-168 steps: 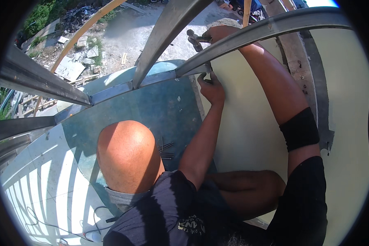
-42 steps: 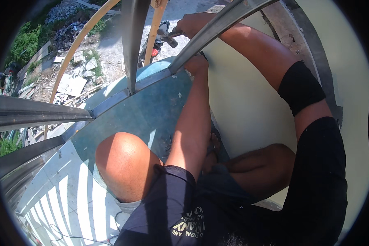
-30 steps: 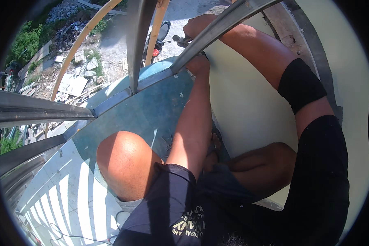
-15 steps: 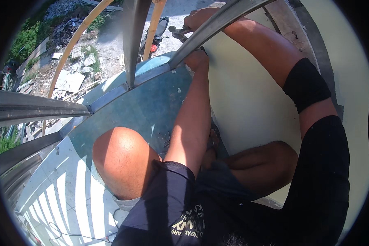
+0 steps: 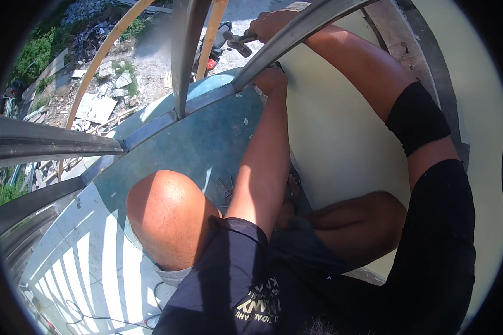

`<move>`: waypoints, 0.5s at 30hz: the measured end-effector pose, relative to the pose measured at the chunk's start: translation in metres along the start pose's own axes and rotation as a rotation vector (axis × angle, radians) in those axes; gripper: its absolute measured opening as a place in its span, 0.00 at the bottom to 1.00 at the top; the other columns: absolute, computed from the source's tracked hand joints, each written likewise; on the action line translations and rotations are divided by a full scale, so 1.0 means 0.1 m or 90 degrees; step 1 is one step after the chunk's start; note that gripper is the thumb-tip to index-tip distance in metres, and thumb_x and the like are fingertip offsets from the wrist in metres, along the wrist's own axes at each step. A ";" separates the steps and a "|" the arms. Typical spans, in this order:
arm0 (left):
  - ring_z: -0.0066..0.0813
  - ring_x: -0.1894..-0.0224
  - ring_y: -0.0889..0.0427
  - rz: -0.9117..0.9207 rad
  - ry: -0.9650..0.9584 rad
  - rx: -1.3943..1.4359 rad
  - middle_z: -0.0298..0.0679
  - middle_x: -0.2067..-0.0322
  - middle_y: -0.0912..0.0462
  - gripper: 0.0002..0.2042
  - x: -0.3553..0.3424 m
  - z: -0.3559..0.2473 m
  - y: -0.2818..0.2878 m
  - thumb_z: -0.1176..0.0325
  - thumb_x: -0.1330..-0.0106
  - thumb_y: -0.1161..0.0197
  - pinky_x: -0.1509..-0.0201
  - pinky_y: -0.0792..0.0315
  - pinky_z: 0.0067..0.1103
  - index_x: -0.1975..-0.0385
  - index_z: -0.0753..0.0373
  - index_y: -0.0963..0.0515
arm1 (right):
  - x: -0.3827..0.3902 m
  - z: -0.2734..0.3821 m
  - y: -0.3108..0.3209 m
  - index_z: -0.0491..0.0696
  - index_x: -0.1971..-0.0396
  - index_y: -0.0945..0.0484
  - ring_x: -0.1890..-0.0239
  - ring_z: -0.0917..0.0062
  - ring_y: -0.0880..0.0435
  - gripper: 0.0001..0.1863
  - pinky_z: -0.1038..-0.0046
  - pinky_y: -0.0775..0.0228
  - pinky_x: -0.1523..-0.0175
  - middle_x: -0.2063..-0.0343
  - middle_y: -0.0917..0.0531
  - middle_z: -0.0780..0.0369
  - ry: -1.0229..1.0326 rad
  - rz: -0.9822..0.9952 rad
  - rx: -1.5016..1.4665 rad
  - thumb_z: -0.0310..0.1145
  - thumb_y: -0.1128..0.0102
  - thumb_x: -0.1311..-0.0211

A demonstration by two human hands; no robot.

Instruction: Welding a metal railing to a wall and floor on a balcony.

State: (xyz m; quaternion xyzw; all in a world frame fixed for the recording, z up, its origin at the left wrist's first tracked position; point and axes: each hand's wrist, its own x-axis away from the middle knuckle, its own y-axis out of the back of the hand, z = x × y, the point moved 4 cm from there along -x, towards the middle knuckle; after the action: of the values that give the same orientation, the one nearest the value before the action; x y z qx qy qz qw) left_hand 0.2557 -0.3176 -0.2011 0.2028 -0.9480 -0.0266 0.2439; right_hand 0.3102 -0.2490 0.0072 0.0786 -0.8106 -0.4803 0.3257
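Note:
Beyond the slanted metal stud (image 5: 296,47), my right hand (image 5: 271,25) is wrapped round the handle of a hammer (image 5: 240,44), whose metal head points left. My left hand (image 5: 271,81) is low beside the foot of that stud, close to the pale wall. Its fingers look curled, partly hidden by the stud, and a small dark thing shows at their edge; I cannot make out what it is. The stud's foot meets a curved metal track (image 5: 206,100) along the floor edge.
More metal studs (image 5: 185,56) rise from the track. Several nails (image 5: 227,187) lie on the bluish floor (image 5: 173,142) beside my bent knee. The pale wall (image 5: 341,123) stands close on the right. Past the track are bamboo poles (image 5: 103,53) and rubble below. A cable (image 5: 103,319) lies lower left.
The hammer has shifted slightly left, its head tilted differently. My left hand has moved a little to the right and stays by the stud's foot.

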 end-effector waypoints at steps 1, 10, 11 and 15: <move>0.50 0.58 0.14 0.037 0.055 -0.005 0.54 0.63 0.14 0.14 0.00 0.03 -0.03 0.64 0.42 0.31 0.50 0.23 0.35 0.66 0.71 0.17 | -0.01 0.03 0.04 0.49 0.62 0.16 0.61 0.63 0.14 0.11 0.61 0.24 0.58 0.67 0.14 0.55 0.031 -0.040 -0.012 0.35 0.40 0.43; 0.49 0.57 0.14 -0.001 -0.052 -0.067 0.53 0.62 0.14 0.14 -0.01 -0.02 -0.02 0.64 0.43 0.31 0.49 0.23 0.34 0.67 0.71 0.17 | 0.01 -0.11 -0.07 0.52 0.54 0.18 0.52 0.63 0.17 0.15 0.62 0.25 0.49 0.58 0.15 0.56 -0.045 0.042 0.031 0.35 0.41 0.41; 0.49 0.57 0.14 -0.001 -0.057 -0.063 0.53 0.62 0.14 0.14 0.01 -0.02 -0.02 0.64 0.43 0.31 0.49 0.23 0.34 0.67 0.71 0.17 | 0.02 -0.10 -0.12 0.49 0.54 0.18 0.55 0.59 0.16 0.14 0.62 0.25 0.51 0.62 0.15 0.55 -0.028 0.103 0.057 0.34 0.43 0.37; 0.48 0.58 0.14 -0.027 -0.016 0.006 0.53 0.63 0.14 0.14 0.00 -0.02 0.01 0.63 0.42 0.31 0.49 0.23 0.34 0.67 0.70 0.16 | 0.03 -0.12 -0.09 0.52 0.51 0.19 0.50 0.64 0.17 0.15 0.63 0.27 0.47 0.57 0.15 0.57 -0.058 0.043 -0.032 0.37 0.43 0.37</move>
State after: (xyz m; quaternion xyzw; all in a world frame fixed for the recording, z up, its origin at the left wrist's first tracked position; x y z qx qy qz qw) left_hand 0.2563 -0.3172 -0.1989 0.2238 -0.9466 -0.0302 0.2302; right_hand 0.3135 -0.2638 0.0049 0.0210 -0.8143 -0.4927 0.3063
